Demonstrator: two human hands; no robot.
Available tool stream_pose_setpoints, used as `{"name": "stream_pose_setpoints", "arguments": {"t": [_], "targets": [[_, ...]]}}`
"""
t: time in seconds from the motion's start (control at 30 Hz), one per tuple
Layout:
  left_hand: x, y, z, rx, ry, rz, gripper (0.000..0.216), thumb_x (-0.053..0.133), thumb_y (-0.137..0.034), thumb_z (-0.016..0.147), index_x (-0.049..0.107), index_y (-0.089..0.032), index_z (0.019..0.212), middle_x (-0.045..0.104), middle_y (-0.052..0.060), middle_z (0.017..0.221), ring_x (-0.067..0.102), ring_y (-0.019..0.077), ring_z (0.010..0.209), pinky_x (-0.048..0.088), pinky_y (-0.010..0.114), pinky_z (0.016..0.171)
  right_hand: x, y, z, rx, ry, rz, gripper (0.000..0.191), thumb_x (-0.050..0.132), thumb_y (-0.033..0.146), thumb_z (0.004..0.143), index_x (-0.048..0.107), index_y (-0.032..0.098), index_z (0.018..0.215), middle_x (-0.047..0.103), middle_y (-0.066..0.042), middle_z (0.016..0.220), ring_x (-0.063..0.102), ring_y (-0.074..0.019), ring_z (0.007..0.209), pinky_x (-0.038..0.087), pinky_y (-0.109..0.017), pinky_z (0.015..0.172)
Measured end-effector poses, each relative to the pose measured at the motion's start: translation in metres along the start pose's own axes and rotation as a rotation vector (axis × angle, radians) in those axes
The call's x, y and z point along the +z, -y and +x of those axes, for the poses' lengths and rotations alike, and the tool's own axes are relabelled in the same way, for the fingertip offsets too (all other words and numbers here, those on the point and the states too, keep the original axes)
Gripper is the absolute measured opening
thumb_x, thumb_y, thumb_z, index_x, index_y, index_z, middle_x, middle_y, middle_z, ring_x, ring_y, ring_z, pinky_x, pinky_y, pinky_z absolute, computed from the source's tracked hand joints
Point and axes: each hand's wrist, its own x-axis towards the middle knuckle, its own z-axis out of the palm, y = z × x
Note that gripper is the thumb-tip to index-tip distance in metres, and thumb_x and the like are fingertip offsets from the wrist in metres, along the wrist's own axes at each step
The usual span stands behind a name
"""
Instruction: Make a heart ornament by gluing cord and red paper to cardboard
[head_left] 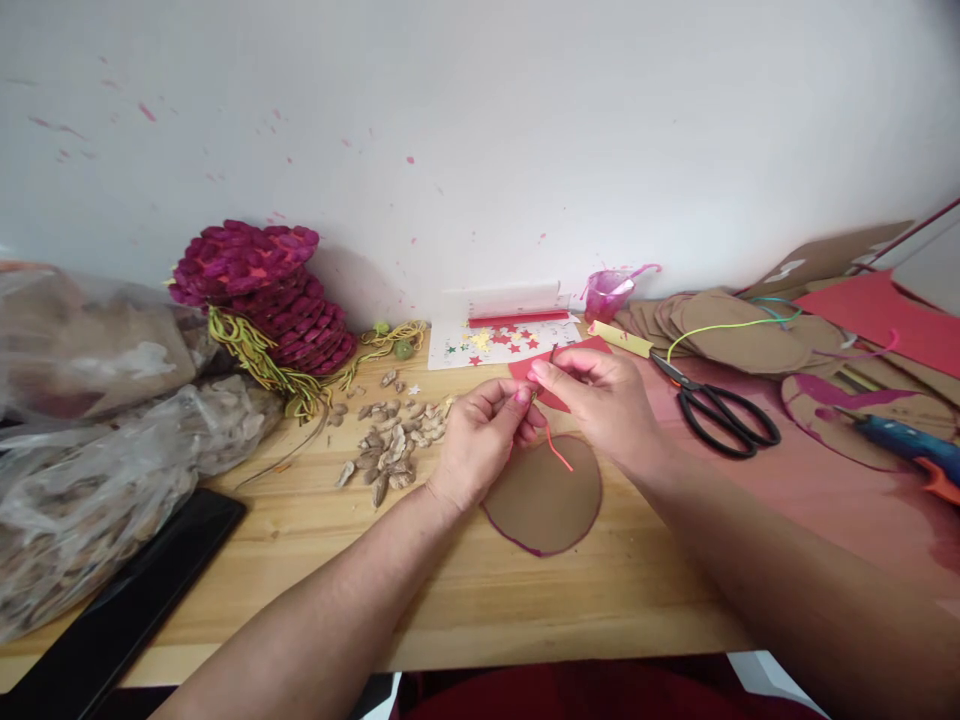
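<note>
My left hand (480,435) and my right hand (592,395) meet above the wooden table (420,590), fingertips pinched together on a thin pink string (557,450) that hangs down between them. Under the hands lies a brown cardboard disc (544,495) with a purple edge. A red paper piece (559,365) lies just behind my right hand. Left of my left hand is a scatter of pale nut shells (390,440).
Black scissors (716,410) lie right of my hands, with a blue glue gun (911,445) and more cardboard discs (735,330) beyond. Magenta shell ornaments (262,290) stand at back left. Plastic bags of shells (90,460) and a black tray (120,600) fill the left side. A star sheet (502,342) lies behind.
</note>
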Motion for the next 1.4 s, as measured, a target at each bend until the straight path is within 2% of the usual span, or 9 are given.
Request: {"name": "stream_pose_setpoints", "arguments": {"t": [0.27, 0.43, 0.77, 0.9, 1.1, 1.27, 1.4], "targets": [[0.0022, 0.0004, -0.0006, -0.012, -0.045, 0.056, 0.03, 0.079, -0.039, 0.076, 0.068, -0.014, 0.088, 0.068, 0.001, 0.065, 0.057, 0.0079, 0.052, 0.045, 0.018, 0.05, 0.0006, 0.0004, -0.0002, 0.01, 0.027, 0.039, 0.038, 0.069, 0.035, 0.086, 0.053, 0.02, 0.054, 0.048, 0.004, 0.054, 0.04, -0.0109, 0.054, 0.03, -0.028, 0.051], [0.0013, 0.0017, -0.0007, -0.01, -0.049, 0.098, 0.027, 0.076, -0.04, 0.08, 0.068, -0.014, 0.083, 0.068, 0.002, 0.064, 0.055, 0.0073, 0.049, 0.043, 0.018, 0.048, 0.0015, 0.0011, -0.0014, 0.026, 0.049, 0.069, 0.038, 0.069, 0.036, 0.085, 0.054, 0.02, 0.055, 0.05, 0.003, 0.056, 0.042, -0.011, 0.054, 0.032, -0.027, 0.052], [0.0023, 0.0034, -0.0007, -0.064, -0.001, -0.08, 0.025, 0.076, -0.035, 0.078, 0.069, -0.013, 0.088, 0.07, 0.003, 0.068, 0.056, 0.0077, 0.053, 0.045, 0.02, 0.055, 0.0021, -0.0004, 0.0021, 0.13, 0.013, 0.198, 0.039, 0.074, 0.039, 0.079, 0.052, 0.02, 0.053, 0.046, 0.005, 0.053, 0.041, -0.0109, 0.053, 0.033, -0.027, 0.052], [0.0029, 0.0029, -0.0011, -0.081, -0.007, -0.139, 0.028, 0.072, -0.039, 0.082, 0.068, -0.014, 0.093, 0.069, 0.003, 0.067, 0.055, 0.0076, 0.052, 0.042, 0.019, 0.052, 0.002, 0.0007, 0.0026, 0.134, -0.004, 0.198, 0.041, 0.074, 0.037, 0.079, 0.049, 0.02, 0.051, 0.042, 0.006, 0.051, 0.037, -0.0098, 0.052, 0.031, -0.027, 0.051], [0.0018, 0.0031, -0.0006, -0.091, -0.034, -0.063, 0.03, 0.079, -0.041, 0.076, 0.068, -0.014, 0.085, 0.068, 0.002, 0.065, 0.054, 0.0067, 0.05, 0.041, 0.018, 0.05, 0.0017, 0.0021, 0.0014, 0.159, 0.038, 0.222, 0.041, 0.074, 0.041, 0.078, 0.05, 0.02, 0.052, 0.046, 0.005, 0.052, 0.041, -0.0108, 0.053, 0.034, -0.027, 0.051], [0.0024, 0.004, 0.0001, -0.088, -0.042, -0.033, 0.031, 0.08, -0.039, 0.076, 0.068, -0.014, 0.091, 0.069, 0.001, 0.065, 0.056, 0.007, 0.05, 0.042, 0.018, 0.049, 0.0024, -0.0005, 0.0017, 0.18, 0.052, 0.239, 0.037, 0.074, 0.044, 0.078, 0.056, 0.02, 0.056, 0.051, 0.004, 0.055, 0.045, -0.0114, 0.055, 0.038, -0.027, 0.053], [0.0035, 0.0042, -0.0008, -0.063, -0.039, -0.037, 0.03, 0.078, -0.037, 0.078, 0.066, -0.014, 0.092, 0.07, 0.002, 0.067, 0.056, 0.0071, 0.051, 0.044, 0.018, 0.051, 0.002, -0.002, 0.0027, 0.181, 0.029, 0.248, 0.041, 0.075, 0.043, 0.077, 0.052, 0.02, 0.053, 0.047, 0.005, 0.053, 0.042, -0.0105, 0.053, 0.035, -0.026, 0.051]]}}
